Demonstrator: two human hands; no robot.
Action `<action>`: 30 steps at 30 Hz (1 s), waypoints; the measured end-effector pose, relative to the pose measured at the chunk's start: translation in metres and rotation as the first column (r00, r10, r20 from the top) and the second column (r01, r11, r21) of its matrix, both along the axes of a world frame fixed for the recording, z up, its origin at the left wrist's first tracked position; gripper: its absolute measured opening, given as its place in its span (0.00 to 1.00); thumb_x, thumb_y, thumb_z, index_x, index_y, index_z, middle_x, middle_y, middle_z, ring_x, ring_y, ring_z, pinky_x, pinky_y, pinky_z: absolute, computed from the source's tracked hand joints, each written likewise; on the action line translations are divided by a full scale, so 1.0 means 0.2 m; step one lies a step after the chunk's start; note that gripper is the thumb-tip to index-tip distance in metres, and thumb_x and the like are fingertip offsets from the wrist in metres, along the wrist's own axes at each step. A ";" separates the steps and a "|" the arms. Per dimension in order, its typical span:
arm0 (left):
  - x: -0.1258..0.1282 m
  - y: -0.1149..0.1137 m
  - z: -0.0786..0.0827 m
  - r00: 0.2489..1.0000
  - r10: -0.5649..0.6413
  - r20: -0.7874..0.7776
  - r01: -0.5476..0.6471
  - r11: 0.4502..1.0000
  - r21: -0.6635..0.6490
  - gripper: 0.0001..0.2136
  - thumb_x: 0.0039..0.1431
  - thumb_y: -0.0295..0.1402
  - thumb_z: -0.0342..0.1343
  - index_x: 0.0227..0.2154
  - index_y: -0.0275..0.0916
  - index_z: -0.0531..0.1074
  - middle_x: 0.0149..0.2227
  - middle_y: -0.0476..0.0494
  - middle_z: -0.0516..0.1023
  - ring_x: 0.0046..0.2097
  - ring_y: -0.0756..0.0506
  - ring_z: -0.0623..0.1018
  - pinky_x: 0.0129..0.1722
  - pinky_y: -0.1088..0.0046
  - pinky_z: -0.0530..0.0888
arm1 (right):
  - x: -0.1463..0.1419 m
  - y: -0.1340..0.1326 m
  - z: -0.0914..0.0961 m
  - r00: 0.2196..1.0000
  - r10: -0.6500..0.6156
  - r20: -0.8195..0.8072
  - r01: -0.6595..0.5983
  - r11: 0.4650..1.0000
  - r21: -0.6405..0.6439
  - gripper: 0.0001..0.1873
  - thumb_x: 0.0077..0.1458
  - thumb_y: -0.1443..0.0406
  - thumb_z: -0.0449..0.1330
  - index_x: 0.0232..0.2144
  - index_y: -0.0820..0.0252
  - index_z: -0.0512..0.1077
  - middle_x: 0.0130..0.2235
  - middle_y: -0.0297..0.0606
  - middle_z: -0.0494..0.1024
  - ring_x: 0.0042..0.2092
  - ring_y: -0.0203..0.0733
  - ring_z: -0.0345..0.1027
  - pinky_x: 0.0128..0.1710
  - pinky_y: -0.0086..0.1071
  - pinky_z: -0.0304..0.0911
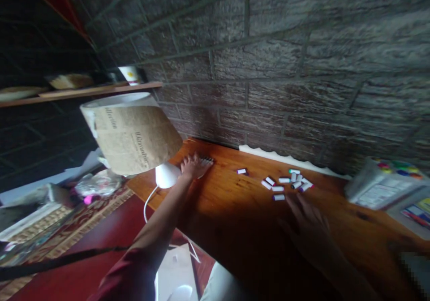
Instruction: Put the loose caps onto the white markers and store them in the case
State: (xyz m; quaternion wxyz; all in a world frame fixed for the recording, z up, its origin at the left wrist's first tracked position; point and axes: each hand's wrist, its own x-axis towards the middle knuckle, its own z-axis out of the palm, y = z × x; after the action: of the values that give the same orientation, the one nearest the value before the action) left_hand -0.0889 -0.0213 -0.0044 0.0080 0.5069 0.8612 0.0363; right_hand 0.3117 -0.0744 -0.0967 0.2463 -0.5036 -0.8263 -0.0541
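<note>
On a honey-coloured wooden tabletop (pixel 228 202), several small white cylinders with purple ends (pixel 285 184) lie in a loose cluster. One more of them (pixel 242 171) lies apart to the left. My right hand (pixel 305 227), in shadow, hovers with spread fingers just below the cluster, its fingertips close to the cylinders. My left hand (pixel 196 166) rests palm down at the table's far edge, beside the white lamp base (pixel 167 175). It holds nothing that I can see. A paper lampshade (pixel 132 135) printed with text leans over that base.
A brick-patterned wall (pixel 268 68) rises behind the table, with a scalloped white strip (pixel 289 160) along its foot. A clear pouch of coloured stationery (pixel 381 184) sits at the right. A wooden shelf (pixel 77 92) is upper left; a patterned rug (pixel 67 213) lies below left.
</note>
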 end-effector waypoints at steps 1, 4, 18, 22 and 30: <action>-0.02 0.00 -0.02 1.000 0.012 0.013 -0.012 0.999 -0.038 0.43 0.61 0.60 0.40 0.67 0.27 0.52 0.67 0.15 0.54 0.67 0.22 0.60 0.59 0.43 0.62 | -0.01 0.00 0.00 1.000 -0.011 0.009 0.011 1.000 0.011 0.31 0.64 0.50 0.51 0.64 0.58 0.62 0.66 0.53 0.62 0.65 0.61 0.58 0.58 0.55 0.61; 0.02 0.01 -0.09 0.998 -0.039 0.044 0.044 0.993 -0.109 0.43 0.61 0.61 0.37 0.70 0.32 0.47 0.70 0.20 0.47 0.68 0.23 0.56 0.61 0.42 0.60 | -0.05 0.03 0.02 0.998 -0.050 0.029 0.050 0.998 0.024 0.27 0.66 0.54 0.49 0.60 0.63 0.66 0.65 0.56 0.63 0.64 0.61 0.59 0.58 0.54 0.60; 0.56 0.20 0.10 0.796 -0.592 0.129 0.586 0.806 0.086 0.36 0.67 0.54 0.40 0.67 0.30 0.52 0.68 0.22 0.55 0.69 0.27 0.56 0.63 0.48 0.58 | -0.04 0.08 0.08 0.990 -0.086 -0.112 0.092 0.995 0.048 0.28 0.66 0.55 0.51 0.61 0.65 0.67 0.64 0.58 0.64 0.66 0.60 0.55 0.62 0.54 0.55; 0.70 0.40 0.13 0.734 -0.676 0.061 0.667 0.735 0.125 0.23 0.68 0.43 0.51 0.60 0.34 0.64 0.60 0.30 0.69 0.59 0.35 0.71 0.57 0.51 0.70 | -0.05 0.11 0.10 0.972 -0.121 -0.201 0.133 0.990 0.047 0.25 0.66 0.55 0.50 0.59 0.61 0.67 0.62 0.54 0.67 0.63 0.58 0.60 0.60 0.53 0.59; 0.91 0.58 -0.03 0.662 -0.749 -0.024 0.748 0.659 0.075 0.16 0.66 0.37 0.56 0.53 0.37 0.70 0.54 0.38 0.73 0.50 0.42 0.77 0.48 0.57 0.77 | 0.03 0.12 0.12 0.951 -0.153 -0.267 0.169 0.985 0.038 0.21 0.64 0.58 0.54 0.55 0.60 0.71 0.54 0.52 0.74 0.54 0.55 0.68 0.54 0.51 0.64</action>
State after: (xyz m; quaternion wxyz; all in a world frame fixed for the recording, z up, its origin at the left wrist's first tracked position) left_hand 0.0940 0.0952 -0.0094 0.0063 0.8158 0.5745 0.0660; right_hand 0.3169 -0.0509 -0.0725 0.3637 -0.5645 -0.7403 -0.0316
